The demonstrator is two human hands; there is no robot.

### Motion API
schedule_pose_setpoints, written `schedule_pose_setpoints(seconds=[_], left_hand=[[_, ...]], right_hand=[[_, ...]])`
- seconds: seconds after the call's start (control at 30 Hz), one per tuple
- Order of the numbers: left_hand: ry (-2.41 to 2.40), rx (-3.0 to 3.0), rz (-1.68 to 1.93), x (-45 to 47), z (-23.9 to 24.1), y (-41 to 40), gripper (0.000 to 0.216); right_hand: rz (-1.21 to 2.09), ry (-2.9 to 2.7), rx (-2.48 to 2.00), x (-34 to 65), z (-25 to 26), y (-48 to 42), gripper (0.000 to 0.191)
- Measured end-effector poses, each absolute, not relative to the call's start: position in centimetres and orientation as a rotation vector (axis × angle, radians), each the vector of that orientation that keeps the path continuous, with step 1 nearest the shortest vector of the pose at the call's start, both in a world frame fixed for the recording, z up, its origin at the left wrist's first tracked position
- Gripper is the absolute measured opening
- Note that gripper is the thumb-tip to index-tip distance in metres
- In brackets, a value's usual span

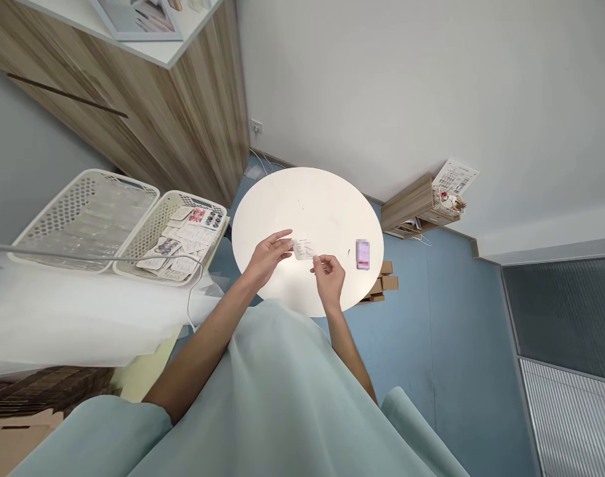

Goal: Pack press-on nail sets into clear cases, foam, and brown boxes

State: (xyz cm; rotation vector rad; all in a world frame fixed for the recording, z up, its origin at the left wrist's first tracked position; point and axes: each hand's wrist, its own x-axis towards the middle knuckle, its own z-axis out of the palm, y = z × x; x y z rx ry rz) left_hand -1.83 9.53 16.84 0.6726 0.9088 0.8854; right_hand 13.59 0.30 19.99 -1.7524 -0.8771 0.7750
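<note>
A small white card with printed lines of text [303, 250] is held up over the round white table [307, 192]. My left hand [268, 257] pinches its left edge between thumb and fingers. At the lower right corner of the card, my right hand [329, 275] grips it with thumb and forefinger, the other fingers curled. The print is too small to read. To the right of my right hand, a phone with a pinkish, blurred screen [362, 255] lies on the table.
On the left stand a white basket of printed cards [128, 255] and a larger basket of clear plastic packs [21, 242]. A grey cable [83, 254] crosses before them. Brown cartons [389, 283] lie beyond the table's right edge. A wooden cabinet [203, 112] rises at the back left.
</note>
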Motion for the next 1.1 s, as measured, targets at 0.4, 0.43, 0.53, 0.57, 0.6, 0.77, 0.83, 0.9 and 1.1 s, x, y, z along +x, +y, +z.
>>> schedule_pose_setpoints(seconds=[0.4,0.43,0.53,0.57,0.6,0.77,0.83,0.9,1.1], left_hand=[[0.832,0.618,0.891,-2.6,16.6,9.7,0.060],[0.811,0.604,0.889,-2.5,16.6,9.6,0.058],[0.713,0.552,0.859,-2.2,16.6,9.3,0.054],[0.670,0.539,0.840,-2.1,16.6,9.1,0.053],[0.625,0.531,0.818,-2.0,16.6,9.0,0.053],[0.492,0.512,0.739,-1.8,16.9,8.0,0.058],[0.496,0.511,0.737,-1.7,16.9,7.8,0.059],[0.522,0.519,0.742,-1.6,17.0,7.6,0.059],[0.661,0.560,0.794,-1.4,17.3,7.1,0.061]], right_hand=[[1.182,-0.547,-1.480,14.0,19.5,0.3,0.033],[1.228,-0.512,-1.438,14.1,19.5,0.2,0.032],[1.372,-0.406,-1.307,14.2,19.5,0.0,0.031],[1.417,-0.374,-1.271,14.2,19.4,-0.1,0.030],[1.460,-0.344,-1.243,14.1,19.4,-0.1,0.030],[1.615,-0.203,-1.188,13.7,18.7,-0.4,0.029],[1.635,-0.186,-1.187,13.7,18.5,-0.6,0.031],[1.604,-0.216,-1.231,13.6,18.4,-0.8,0.033],[1.192,-0.486,-1.547,13.1,19.8,-1.5,0.033]])
